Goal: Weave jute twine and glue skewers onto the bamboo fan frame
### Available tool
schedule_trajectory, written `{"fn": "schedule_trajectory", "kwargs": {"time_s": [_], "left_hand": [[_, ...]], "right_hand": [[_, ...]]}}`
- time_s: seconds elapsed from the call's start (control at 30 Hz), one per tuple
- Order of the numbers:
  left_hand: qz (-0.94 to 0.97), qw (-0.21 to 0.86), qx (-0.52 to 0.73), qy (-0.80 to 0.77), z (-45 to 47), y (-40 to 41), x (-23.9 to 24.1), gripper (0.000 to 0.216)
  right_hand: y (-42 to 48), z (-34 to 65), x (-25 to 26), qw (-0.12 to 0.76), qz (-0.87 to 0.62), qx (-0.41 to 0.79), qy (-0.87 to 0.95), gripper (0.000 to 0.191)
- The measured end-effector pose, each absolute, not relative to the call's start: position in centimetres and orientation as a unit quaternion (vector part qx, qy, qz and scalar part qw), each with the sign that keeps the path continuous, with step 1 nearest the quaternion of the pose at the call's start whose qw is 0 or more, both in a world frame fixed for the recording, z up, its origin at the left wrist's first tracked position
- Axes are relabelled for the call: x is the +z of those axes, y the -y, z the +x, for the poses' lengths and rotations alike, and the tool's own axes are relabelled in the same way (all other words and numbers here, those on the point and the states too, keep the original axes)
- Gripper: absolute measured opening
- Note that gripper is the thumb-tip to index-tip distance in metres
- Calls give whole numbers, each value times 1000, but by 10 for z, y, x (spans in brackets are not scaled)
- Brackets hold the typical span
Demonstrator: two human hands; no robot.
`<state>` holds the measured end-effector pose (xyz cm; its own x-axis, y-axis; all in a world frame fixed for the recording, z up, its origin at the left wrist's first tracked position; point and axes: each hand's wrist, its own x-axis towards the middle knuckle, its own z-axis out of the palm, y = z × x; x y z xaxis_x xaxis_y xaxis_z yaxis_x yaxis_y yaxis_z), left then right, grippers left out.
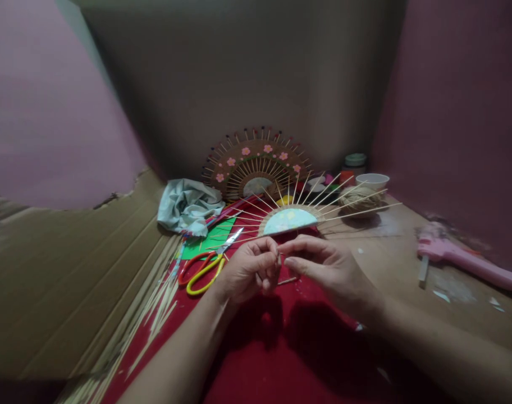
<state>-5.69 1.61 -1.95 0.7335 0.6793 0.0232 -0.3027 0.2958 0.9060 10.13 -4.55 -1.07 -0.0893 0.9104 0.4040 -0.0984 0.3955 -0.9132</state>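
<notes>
Red cloth (247, 370) is spread before a spoked fan (292, 219); just nearer than the fan, left hand (256, 265) and right hand (325, 264) are held close together, anything pinched indiscernible; thin sticks (295, 188) could be bent if either were pushed forward.

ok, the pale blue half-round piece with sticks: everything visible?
The half-round piece has a pale blue face with pale yellow patches, likely cloth or paper, and a tan rim that looks like twine. Thin, pale sticks, apparently wooden, fan out from its curved side; in this view, some at right cross in front of the ball of twine. Its straight edge faces the person, beyond the left hand and right hand. Whether either touches it is unclear.
</notes>
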Motion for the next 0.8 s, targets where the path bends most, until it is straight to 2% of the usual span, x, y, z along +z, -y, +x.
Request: {"fn": "schedule_trajectory", "kwargs": {"time_s": [0.2,0.43,0.63,0.8], "left_hand": [[511,786,275,-213,-56,-15,-25,18],[495,808,244,-207,-54,-12,-24,19],[467,847,176,-183,-56,-11,-22,20],[428,882,129,-146,-54,-9,-24,16]], "right_hand": [[48,102,-12,583,-341,230,701,11],[44,110,-10,542,-315,154,764,12],[38,113,-12,533,-281,25,798,12],[39,111,-13,525,-300,24,796,12]]}}
